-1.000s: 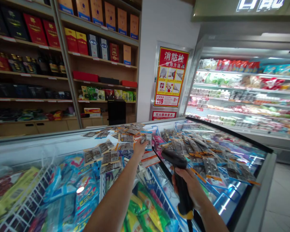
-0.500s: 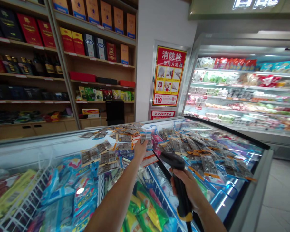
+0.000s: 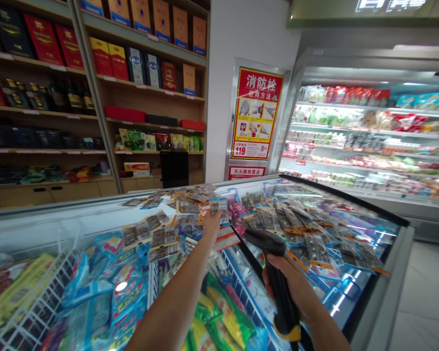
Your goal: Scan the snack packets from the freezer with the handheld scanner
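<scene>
My right hand is wrapped round the grip of a black barcode scanner, whose head points left and away from me. Stretched far forward, my left hand grips a small clear packet with a blue edge; its contents are too small to make out. Many similar packets with orange edges lie around it on the freezer's glass lid. To the right, a thick spread of packets covers more of the glass. An orange-and-white card lies just below my left hand.
Beneath the glass, a chest freezer holds white wire baskets with blue bags and green-yellow corn packs. Shelves of boxes stand behind left; a lit refrigerated display stands at right. A red fire-hydrant poster hangs between.
My right hand and the scanner have shifted slightly right and down. My left hand has barely moved and keeps its packet.
</scene>
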The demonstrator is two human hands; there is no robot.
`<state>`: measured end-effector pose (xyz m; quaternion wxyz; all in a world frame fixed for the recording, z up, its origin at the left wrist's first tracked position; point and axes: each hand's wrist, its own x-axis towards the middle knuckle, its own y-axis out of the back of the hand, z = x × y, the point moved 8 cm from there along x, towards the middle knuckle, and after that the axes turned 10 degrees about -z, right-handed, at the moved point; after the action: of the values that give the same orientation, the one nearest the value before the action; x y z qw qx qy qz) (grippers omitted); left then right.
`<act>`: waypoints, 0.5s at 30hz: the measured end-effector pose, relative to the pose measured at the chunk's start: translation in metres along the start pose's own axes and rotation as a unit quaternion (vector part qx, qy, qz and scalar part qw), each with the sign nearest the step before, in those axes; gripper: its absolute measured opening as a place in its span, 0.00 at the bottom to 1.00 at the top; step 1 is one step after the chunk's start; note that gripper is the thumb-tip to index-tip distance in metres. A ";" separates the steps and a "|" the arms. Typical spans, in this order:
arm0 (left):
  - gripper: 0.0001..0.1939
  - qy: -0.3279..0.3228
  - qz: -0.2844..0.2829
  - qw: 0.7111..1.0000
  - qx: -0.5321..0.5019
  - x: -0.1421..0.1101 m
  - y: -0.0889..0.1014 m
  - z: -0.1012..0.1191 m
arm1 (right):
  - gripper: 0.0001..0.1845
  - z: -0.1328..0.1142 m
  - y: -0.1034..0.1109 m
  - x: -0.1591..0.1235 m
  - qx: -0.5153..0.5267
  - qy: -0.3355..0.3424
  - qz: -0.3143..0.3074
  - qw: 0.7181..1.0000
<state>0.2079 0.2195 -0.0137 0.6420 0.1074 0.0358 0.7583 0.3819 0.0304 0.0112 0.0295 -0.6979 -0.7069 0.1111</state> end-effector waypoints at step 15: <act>0.10 0.013 -0.033 0.996 -0.081 0.008 -0.009 -0.012 | 0.15 0.000 -0.002 -0.003 -0.022 -0.004 -0.008 1.000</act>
<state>0.2131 0.2299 -0.0262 0.6726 0.0437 -0.0138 0.7386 0.3804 0.0271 0.0121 0.0122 -0.6920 -0.7150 0.0987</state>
